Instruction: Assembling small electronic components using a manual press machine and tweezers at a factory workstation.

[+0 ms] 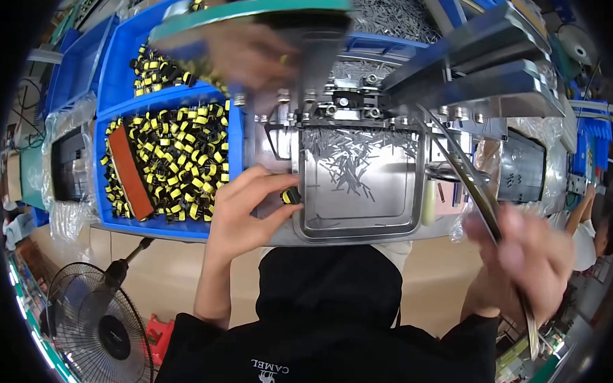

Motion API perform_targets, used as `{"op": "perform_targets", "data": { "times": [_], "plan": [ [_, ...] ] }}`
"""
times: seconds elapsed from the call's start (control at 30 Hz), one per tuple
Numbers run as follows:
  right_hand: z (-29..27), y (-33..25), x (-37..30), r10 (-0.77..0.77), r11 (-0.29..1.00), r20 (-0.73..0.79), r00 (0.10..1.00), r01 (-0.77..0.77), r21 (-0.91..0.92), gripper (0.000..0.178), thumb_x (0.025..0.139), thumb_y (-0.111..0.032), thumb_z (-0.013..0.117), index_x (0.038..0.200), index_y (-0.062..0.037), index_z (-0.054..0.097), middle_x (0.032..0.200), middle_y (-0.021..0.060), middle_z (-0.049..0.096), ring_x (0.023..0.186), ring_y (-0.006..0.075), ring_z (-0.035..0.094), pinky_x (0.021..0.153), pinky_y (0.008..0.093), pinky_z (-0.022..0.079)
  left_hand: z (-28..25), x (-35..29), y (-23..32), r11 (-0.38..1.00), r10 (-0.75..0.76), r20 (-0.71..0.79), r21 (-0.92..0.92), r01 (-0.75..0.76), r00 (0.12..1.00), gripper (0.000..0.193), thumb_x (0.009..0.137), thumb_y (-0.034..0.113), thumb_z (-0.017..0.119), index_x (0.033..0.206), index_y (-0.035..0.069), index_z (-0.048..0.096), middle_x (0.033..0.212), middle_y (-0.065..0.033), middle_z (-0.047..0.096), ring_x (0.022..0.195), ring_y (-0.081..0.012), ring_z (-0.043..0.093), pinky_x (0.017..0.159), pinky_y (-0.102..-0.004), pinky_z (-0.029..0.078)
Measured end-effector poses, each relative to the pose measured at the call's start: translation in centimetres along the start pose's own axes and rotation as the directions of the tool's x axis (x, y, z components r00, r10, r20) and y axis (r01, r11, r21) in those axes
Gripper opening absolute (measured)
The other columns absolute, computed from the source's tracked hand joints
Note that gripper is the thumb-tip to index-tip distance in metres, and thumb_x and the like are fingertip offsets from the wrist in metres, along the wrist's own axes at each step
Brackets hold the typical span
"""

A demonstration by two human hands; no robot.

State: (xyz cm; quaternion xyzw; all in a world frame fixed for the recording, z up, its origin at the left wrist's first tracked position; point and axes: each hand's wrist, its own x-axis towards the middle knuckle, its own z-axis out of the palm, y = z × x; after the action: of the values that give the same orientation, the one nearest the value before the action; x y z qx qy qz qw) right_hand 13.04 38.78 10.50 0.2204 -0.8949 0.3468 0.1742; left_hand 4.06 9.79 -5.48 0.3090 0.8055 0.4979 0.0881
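My left hand [241,213] pinches a small black-and-yellow coil [291,196] between thumb and forefinger, just beside the left rim of a metal tray [359,224]. Thin, short metal strips [351,169] lie loose in that tray, mostly toward its far side. On the right, my right hand [523,256], smeared by motion, is closed around long metal tweezers [478,197]. Their tips point up and left, toward the tray's far right corner. Left of my left hand, a blue bin [235,142] holds many more such coils [183,160], with a reddish-brown bar [130,172] lying on them.
A metal fixture [343,101] with bolts stands behind the tray, with slanted metal plates [473,69] at right. A green-edged panel [259,14] overhangs the far left; a blurred hand [250,54] shows beneath it, perhaps reflected. A fan [106,326] stands at lower left.
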Motion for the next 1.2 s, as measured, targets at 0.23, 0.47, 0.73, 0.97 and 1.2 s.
{"op": "perform_targets", "data": {
  "times": [0.23,0.47,0.73,0.97,1.2],
  "plan": [
    [4.6,1.2,5.0,0.015,0.941,-0.033,0.999,-0.026,-0.336,0.036,0.067,0.016,0.083,0.098,0.0086,0.067,0.089,0.0219,0.073,0.084,0.0302,0.076,0.075,0.034,0.063,0.1,0.1,-0.2,0.999,0.034,-0.012,-0.015,-0.035,0.999,0.043,0.073,-0.003,0.082,0.114,0.003,0.071,0.101,-0.0117,0.066,0.076,-0.0267,0.067,0.068,-0.034,0.055],
    [5.1,1.9,5.3,0.025,0.932,0.049,0.998,-0.006,-0.362,0.035,0.068,0.014,0.083,0.099,0.0077,0.068,0.091,0.0221,0.074,0.083,0.029,0.076,0.074,0.0337,0.062,0.5,0.1,-0.6,1.0,0.021,0.008,-0.007,-0.021,1.0,0.038,0.073,-0.003,0.082,0.109,0.0,0.071,0.103,-0.0133,0.067,0.077,-0.0272,0.066,0.067,-0.0332,0.054],
    [5.8,2.6,5.0,-0.192,0.865,0.118,0.974,0.225,-0.449,0.026,0.064,0.002,0.077,0.09,0.0047,0.072,0.088,0.0169,0.073,0.074,0.0242,0.074,0.061,0.0289,0.061,0.6,0.0,-0.8,1.0,0.016,0.029,-0.009,-0.016,0.999,0.037,0.073,-0.004,0.081,0.109,0.0,0.071,0.102,-0.0125,0.066,0.076,-0.0265,0.067,0.066,-0.0324,0.055],
    [5.6,2.8,4.1,-0.133,0.901,0.152,0.979,0.183,-0.392,0.03,0.071,0.002,0.076,0.1,0.0042,0.07,0.096,0.0186,0.075,0.076,0.0276,0.072,0.069,0.0334,0.061,0.5,0.2,-0.5,1.0,0.007,0.033,-0.008,-0.007,0.999,0.037,0.073,-0.004,0.081,0.108,0.0,0.071,0.103,-0.0121,0.066,0.077,-0.026,0.067,0.066,-0.0319,0.055],
    [5.6,3.8,4.3,-0.255,0.842,0.189,0.948,0.314,-0.438,0.031,0.069,0.002,0.078,0.098,0.0039,0.069,0.094,0.0179,0.074,0.081,0.0302,0.073,0.067,0.0345,0.062,0.6,0.2,-0.6,1.0,0.001,0.027,-0.009,0.0,1.0,0.039,0.071,-0.004,0.082,0.107,0.001,0.071,0.102,-0.0123,0.066,0.079,-0.0269,0.067,0.067,-0.0319,0.055]
  ]
}}
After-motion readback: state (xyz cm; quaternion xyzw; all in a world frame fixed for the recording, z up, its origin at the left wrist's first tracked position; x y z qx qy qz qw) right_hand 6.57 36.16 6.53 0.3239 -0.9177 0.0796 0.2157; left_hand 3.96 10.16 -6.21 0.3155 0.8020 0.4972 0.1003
